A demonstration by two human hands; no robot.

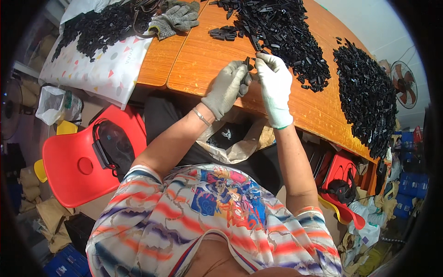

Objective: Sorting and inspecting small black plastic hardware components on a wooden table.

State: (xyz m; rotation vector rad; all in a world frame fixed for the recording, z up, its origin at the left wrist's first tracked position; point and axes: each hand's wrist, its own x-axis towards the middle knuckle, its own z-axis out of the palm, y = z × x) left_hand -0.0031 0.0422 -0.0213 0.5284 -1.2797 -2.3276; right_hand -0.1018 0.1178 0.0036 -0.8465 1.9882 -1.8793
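My left hand (225, 88), in a worn grey-white work glove, is closed around a small black plastic piece (247, 63) whose tip sticks up past the thumb. Close beside it, my right hand (275, 90) wears a cleaner white glove with a green cuff. Its thumb and forefinger are pinched together near that piece, and whatever lies between them is too small to make out. Both hands are above the near edge of the wooden table (196, 62). Just beyond them spreads a big heap of black plastic pieces (281, 34).
A second black heap (364, 92) lies to the right. On the left, smaller black bits (101, 34) cover a patterned sheet (110, 71), near grey knit gloves (175, 19). An open pale sack (235, 154) hangs below the table edge. Red chairs (64, 161) flank me; a fan (404, 83) stands far right.
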